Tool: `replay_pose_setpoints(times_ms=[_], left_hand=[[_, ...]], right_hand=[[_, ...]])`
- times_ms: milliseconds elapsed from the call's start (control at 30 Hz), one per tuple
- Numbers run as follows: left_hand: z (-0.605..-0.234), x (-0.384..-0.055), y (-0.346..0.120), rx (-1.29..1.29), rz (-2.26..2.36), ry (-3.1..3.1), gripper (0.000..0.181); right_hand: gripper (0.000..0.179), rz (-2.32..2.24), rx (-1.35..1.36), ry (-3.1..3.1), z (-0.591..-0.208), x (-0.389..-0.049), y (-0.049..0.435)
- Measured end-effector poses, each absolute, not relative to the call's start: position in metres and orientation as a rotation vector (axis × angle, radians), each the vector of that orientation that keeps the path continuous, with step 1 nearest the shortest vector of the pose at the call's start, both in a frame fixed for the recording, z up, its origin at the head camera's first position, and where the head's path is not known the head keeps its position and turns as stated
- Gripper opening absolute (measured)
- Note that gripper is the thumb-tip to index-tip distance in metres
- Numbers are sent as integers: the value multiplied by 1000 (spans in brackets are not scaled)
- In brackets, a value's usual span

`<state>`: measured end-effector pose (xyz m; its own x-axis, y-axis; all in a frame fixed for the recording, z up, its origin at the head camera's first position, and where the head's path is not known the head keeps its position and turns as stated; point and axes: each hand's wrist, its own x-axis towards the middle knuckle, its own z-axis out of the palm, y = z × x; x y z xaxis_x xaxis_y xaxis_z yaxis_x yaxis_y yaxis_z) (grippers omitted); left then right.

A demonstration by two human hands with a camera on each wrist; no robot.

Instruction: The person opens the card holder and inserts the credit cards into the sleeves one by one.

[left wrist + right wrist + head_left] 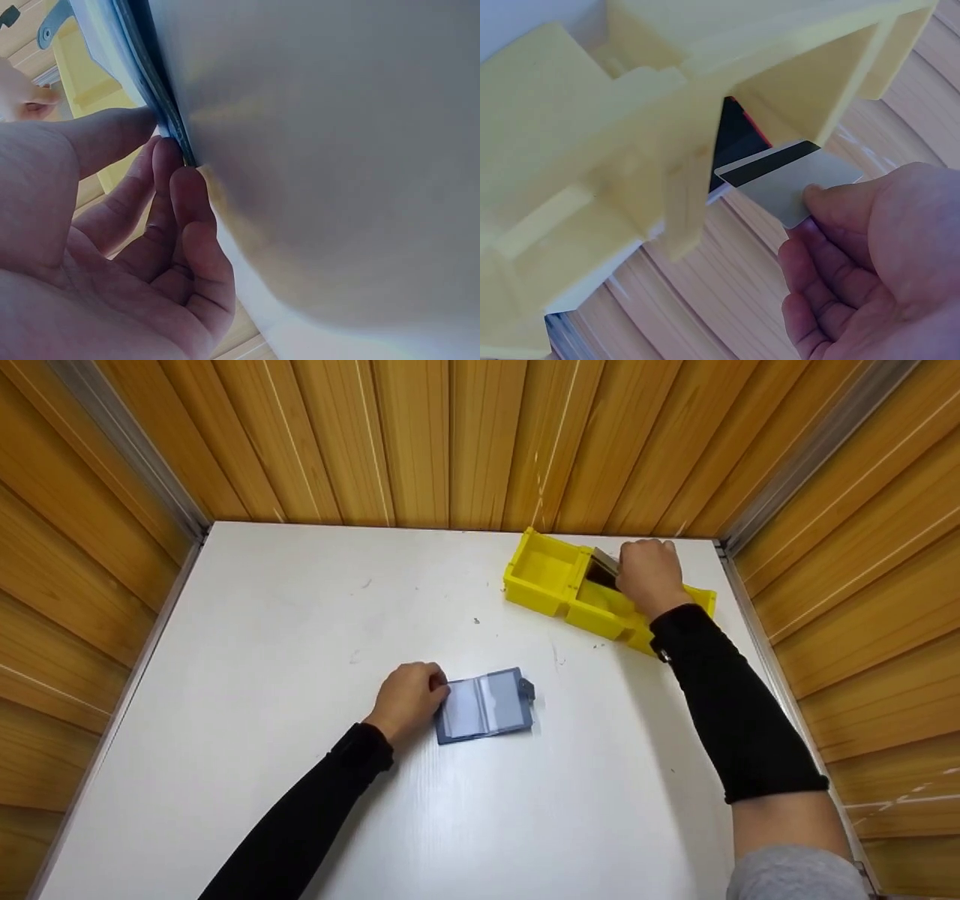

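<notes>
A pale grey card (787, 187) with a black stripe sits in the right hand (649, 574), pinched at one end between the thumb and curled fingers; the card juts out, tilted, at the middle compartment of a yellow bin (596, 621); a dark flat piece (739, 139) with a red edge shows inside that compartment, just beyond the card, though whether the two touch I cannot tell.

A blue card holder (504, 701) lies spread open on the white table (300, 622), nearer the person than the bin and to its left; the left hand (409, 697) pinches its left edge, thumb on top and fingertips at the underside; clear sleeves (465, 709) cover the inner faces, and a snap tab (528, 688) sticks out on the right.

The bin stands slantwise near the table's far right corner, its left compartment in plain view, its right one partly hidden by the right arm; black sleeves (731, 712) cover both forearms, with a grey cuff (795, 874) above the right elbow; wood-look panels (412, 442) rise behind and at both sides, joined at the corners by metal posts (802, 457).
</notes>
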<state>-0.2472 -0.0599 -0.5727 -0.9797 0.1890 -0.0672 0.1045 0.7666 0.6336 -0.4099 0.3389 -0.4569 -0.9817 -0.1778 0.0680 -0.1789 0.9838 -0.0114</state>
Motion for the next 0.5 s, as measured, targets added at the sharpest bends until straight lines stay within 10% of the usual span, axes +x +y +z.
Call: replay_pose_setpoints(times_ms=[500], left_hand=[[-577, -258, -58, 233, 1002, 2823, 9]], right_hand=[[24, 126, 337, -3071, -438, -392, 308]])
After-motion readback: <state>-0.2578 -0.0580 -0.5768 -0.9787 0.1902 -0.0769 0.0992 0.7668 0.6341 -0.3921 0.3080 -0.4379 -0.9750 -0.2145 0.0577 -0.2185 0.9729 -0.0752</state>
